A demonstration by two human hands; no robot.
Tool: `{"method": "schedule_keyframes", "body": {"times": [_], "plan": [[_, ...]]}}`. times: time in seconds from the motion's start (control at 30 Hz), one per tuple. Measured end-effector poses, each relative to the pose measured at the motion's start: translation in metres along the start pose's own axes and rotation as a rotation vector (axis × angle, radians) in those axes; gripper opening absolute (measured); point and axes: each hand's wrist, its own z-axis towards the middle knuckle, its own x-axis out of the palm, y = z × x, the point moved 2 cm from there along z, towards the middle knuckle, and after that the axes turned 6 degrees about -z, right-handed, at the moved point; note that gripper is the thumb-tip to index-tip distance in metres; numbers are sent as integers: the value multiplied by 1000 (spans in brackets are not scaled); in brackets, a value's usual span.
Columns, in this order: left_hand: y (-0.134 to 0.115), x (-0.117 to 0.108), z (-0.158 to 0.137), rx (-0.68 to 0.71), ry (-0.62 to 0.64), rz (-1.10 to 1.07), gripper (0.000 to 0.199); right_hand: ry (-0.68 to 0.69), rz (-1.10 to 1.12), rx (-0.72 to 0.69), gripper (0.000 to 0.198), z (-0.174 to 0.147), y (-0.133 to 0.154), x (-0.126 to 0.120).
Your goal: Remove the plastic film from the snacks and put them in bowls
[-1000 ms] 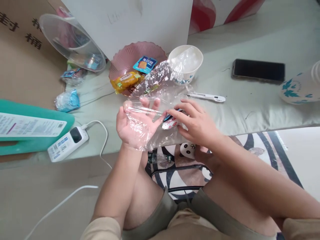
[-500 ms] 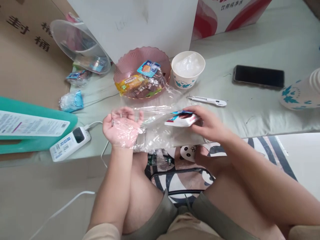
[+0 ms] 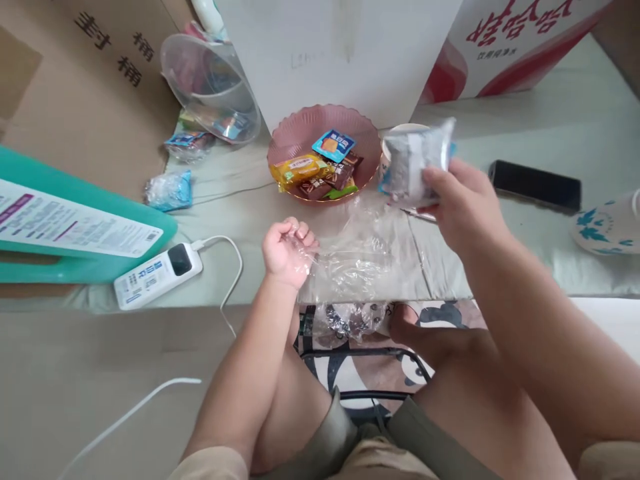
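Note:
My right hand point(image 3: 463, 197) grips a small silvery snack packet point(image 3: 415, 163), its back seam facing me, held up in front of a white paper cup point(image 3: 407, 127) that it mostly hides. My left hand point(image 3: 291, 253) is palm up with curled fingers, and a crumpled clear plastic bag point(image 3: 353, 260) is caught in them. The bag spreads over the table edge between my hands. Behind it, a pink scalloped bowl point(image 3: 280, 143) holds a blue packet point(image 3: 334, 145), a yellow packet point(image 3: 299, 170) and several brown wrapped snacks. A white utility knife point(image 3: 417, 215) lies mostly hidden below the silvery packet.
A phone point(image 3: 535, 185) and a leaf-print paper cup stack point(image 3: 607, 227) are at the right. Leftward are a white power bank point(image 3: 157, 275) with a cable, a teal container point(image 3: 85, 220), and a tipped clear tub point(image 3: 220, 93). Boxes point(image 3: 345, 60) line the back.
My right hand has raised the packet up and to the right, turning its silvery back into view. My left hand's fingers have curled in on the plastic bag. The camera view has shifted.

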Motion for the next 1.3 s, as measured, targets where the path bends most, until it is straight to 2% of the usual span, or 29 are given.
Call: {"method": "schedule_keyframes", "body": {"times": [0.1, 0.17, 0.23, 0.3, 0.37, 0.47, 0.6, 0.63, 0.7, 0.77, 0.87, 0.9, 1.0, 1.07, 1.17, 1.23, 1.3], "plan": [[4, 0, 2, -23, 17, 28, 24, 51, -74, 59, 31, 43, 27, 24], [4, -1, 2, -33, 58, 32, 23, 24, -175, -2, 37, 50, 32, 29], [3, -1, 1, -63, 131, 29, 23, 23, -247, -172, 41, 34, 26, 27], [2, 0, -2, -117, 219, 40, 23, 90, -263, -343, 47, 2, 11, 22], [3, 2, -5, -181, 294, 73, 24, 173, -318, -430, 65, -31, -8, 19], [8, 5, -11, -275, 385, 151, 34, 235, -379, -494, 83, -57, -27, 25], [22, 12, -17, -454, 523, 220, 56, 275, -257, -499, 90, -52, -29, 39], [25, 14, -18, -498, 545, 227, 60, 299, -223, -495, 83, -50, -27, 41], [27, 15, -16, -515, 559, 239, 63, 328, -192, -468, 48, -49, -21, 39], [22, 15, -10, -385, 499, 238, 58, 300, -177, -380, 16, -52, -16, 31], [11, 9, 2, -82, 281, 182, 35, 126, -114, -110, 14, -57, -16, 8], [9, 7, 5, -21, 222, 178, 36, 48, -88, -17, 14, -59, -18, 1], [15, 5, 8, -17, 202, 263, 71, -149, -28, 155, 10, -61, -25, -15], [26, 7, 5, -110, 245, 355, 83, -196, -9, 186, 9, -62, -28, -19], [40, 10, 2, -201, 230, 526, 70, -181, -39, 164, 10, -63, -27, -21], [43, 10, 2, -109, 164, 642, 49, -172, -82, 146, 12, -63, -25, -25], [40, 9, 5, 72, 106, 690, 33, -203, -129, 147, 15, -64, -24, -31]]}}
